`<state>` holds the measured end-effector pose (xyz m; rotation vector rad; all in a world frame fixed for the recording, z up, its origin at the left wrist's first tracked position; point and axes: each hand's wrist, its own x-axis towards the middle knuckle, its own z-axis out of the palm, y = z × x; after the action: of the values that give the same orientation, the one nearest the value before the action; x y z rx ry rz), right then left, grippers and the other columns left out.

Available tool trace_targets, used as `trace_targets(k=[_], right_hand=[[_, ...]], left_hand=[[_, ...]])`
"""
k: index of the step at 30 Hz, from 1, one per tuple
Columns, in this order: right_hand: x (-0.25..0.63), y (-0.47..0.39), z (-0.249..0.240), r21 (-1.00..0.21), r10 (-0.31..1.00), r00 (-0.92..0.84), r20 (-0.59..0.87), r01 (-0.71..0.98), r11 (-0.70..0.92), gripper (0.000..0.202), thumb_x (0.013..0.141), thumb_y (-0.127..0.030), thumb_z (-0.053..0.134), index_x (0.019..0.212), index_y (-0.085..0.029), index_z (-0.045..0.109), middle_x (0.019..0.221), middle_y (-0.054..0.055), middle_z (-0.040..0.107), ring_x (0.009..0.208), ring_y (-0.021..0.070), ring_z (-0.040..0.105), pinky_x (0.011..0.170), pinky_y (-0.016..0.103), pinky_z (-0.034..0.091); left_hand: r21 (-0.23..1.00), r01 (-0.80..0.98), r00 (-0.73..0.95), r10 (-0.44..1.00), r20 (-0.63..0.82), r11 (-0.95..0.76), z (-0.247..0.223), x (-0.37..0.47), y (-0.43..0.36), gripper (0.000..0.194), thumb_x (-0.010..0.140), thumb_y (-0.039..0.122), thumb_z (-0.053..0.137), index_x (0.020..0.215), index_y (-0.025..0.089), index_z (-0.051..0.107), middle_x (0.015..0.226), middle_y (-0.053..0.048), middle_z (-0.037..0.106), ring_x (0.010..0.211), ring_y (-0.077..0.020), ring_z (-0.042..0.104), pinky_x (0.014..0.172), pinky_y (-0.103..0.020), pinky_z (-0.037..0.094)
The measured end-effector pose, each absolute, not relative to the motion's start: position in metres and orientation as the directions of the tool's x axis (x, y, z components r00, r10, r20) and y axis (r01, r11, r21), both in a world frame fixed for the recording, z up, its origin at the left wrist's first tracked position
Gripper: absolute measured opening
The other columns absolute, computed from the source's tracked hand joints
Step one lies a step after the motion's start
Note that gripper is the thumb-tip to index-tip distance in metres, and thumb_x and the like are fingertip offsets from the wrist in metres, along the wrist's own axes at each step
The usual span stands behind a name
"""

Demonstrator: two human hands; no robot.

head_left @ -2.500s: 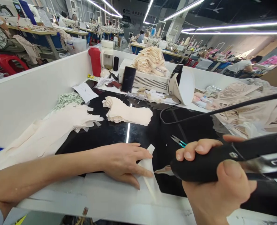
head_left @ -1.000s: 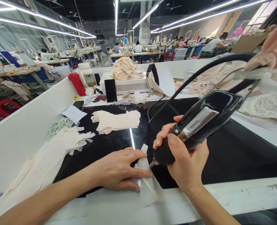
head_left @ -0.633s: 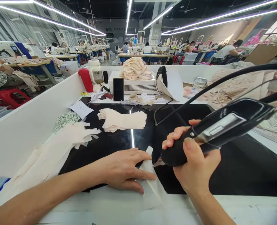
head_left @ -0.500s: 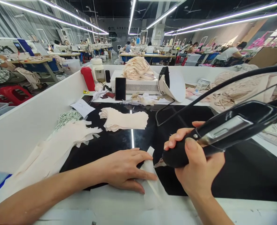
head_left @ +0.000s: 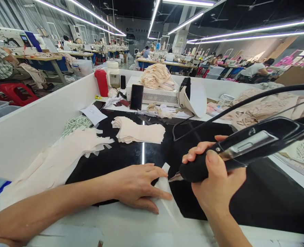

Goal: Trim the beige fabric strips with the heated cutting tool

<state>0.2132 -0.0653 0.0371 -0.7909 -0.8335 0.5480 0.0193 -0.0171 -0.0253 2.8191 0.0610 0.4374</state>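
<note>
My left hand (head_left: pixel 141 188) lies flat with fingers spread, its fingertips touching a narrow piece of pale fabric (head_left: pixel 164 185) on the glossy black work surface (head_left: pixel 259 195). In my right hand (head_left: pixel 218 181) is a black corded hand tool (head_left: pixel 254 144) with a silver plate along its body, fingers wrapped round its rounded front. Its pointed metal tip (head_left: pixel 176 177) sits just right of the fabric edge, close to my left fingers; whether it touches the cloth I cannot tell. Beyond my left hand lies a stack of cream fabric pieces (head_left: pixel 141 129).
Long pale fabric pieces (head_left: pixel 61 154) pile at the left beside green cord (head_left: pixel 76 125). At the back stand a phone (head_left: pixel 136 97), a white slotted box (head_left: pixel 159 97), a white visor (head_left: pixel 195 99) and a red bottle (head_left: pixel 101 83). A black cable (head_left: pixel 244 99) arches over the right side.
The view has tilted up slightly, so the background sits lower. Both hands and the tool keep nearly the same position beside the fabric piece.
</note>
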Motion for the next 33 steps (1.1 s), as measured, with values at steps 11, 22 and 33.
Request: trace_targets(k=[11,22,33], right_hand=[[0.216,-0.056,0.038,-0.778,0.671,0.578,0.465,-0.096,0.621,0.042,0.078,-0.038,0.088,0.109,-0.026,0.062,0.073,-0.007,0.064,0.053,0.0129,0.061,0.049,0.027,0.056],[0.224,-0.054,0.037,-0.782,0.663,0.578,0.475,-0.070,0.620,0.047,0.077,-0.040,0.091,0.111,-0.026,0.062,0.076,-0.007,0.067,0.055,0.0139,0.062,0.051,0.030,0.057],[0.257,-0.064,0.032,-0.844,0.670,0.514,0.535,0.285,0.455,0.046,0.090,-0.056,0.081,0.121,-0.026,0.064,0.112,0.004,0.075,0.095,0.0203,0.071,0.091,0.042,0.060]], left_hand=[[0.287,0.020,0.940,0.115,0.320,-0.958,-0.028,0.018,-0.019,0.056,0.104,0.066,0.059,0.145,0.029,0.071,0.152,-0.022,0.055,0.136,-0.0374,0.059,0.113,-0.049,0.055],[0.350,0.039,0.948,0.146,0.283,-0.936,-0.026,0.017,-0.014,0.051,0.112,0.055,0.052,0.153,0.027,0.064,0.151,-0.020,0.059,0.140,-0.0352,0.060,0.112,-0.046,0.055],[0.433,0.272,0.884,0.401,0.240,-0.859,-0.028,0.025,-0.010,0.035,0.112,0.022,0.053,0.143,0.019,0.070,0.121,-0.011,0.070,0.109,-0.0234,0.067,0.097,-0.032,0.056]])
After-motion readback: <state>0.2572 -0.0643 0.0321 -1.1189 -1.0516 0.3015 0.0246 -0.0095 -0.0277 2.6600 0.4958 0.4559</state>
